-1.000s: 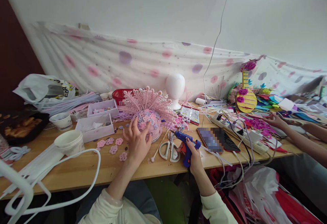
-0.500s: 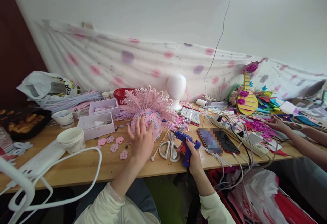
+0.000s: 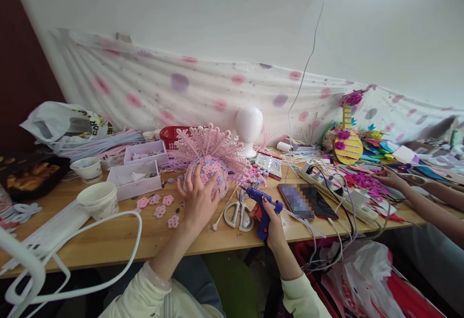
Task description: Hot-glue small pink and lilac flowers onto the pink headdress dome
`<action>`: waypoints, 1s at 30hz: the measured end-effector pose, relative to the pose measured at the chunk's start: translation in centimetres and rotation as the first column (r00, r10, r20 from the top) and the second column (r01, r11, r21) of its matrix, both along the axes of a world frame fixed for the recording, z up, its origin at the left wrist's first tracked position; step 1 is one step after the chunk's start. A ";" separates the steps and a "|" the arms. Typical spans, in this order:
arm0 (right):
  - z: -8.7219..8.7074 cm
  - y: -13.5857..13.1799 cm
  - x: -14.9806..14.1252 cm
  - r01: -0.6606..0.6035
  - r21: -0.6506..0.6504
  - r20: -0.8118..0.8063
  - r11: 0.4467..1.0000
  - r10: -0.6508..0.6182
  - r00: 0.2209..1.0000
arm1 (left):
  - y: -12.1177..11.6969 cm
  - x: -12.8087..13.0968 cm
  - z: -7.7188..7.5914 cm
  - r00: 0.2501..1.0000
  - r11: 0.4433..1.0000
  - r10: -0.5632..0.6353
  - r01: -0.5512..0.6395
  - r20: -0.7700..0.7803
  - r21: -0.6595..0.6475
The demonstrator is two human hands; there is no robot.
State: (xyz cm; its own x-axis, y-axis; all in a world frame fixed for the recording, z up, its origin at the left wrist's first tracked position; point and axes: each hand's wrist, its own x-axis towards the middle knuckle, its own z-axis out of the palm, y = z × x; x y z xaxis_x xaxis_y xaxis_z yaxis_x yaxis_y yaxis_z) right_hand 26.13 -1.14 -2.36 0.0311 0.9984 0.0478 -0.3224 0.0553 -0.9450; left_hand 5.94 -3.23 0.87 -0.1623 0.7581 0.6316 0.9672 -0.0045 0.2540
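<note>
My left hand (image 3: 200,199) lies with fingers spread on the near side of a pink and lilac flower-covered headdress (image 3: 213,168). Tall pink looped plumes (image 3: 208,144) fan up from its back. In my right hand (image 3: 274,224) is a blue hot glue gun (image 3: 264,211), gripped by the handle, its nozzle pointing left toward the headdress. White-handled scissors (image 3: 239,216) lie between my hands, and a thin stick (image 3: 221,214) rests beside them. Several loose pink crocheted-looking flowers (image 3: 159,211) are on the table to the left of my left hand.
A white foam head (image 3: 249,129) stands behind the headdress. White boxes (image 3: 136,180), paper cups (image 3: 97,199) and a white looped stand (image 3: 136,231) are at left. Phones (image 3: 297,201) and a power strip (image 3: 337,197) with cables lie right. Another person's hands (image 3: 389,178) work at far right.
The view has shifted slightly. My left hand stays on the headdress with its fingers a little more bent; my right hand still holds the glue gun.
</note>
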 end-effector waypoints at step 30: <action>-0.5 0.6 0.2 0.040 -0.021 0.151 0.999 -0.036 0.988 | -4.8 -13.0 -1.1 0.896 0.941 -0.042 0.183 0.441 -0.283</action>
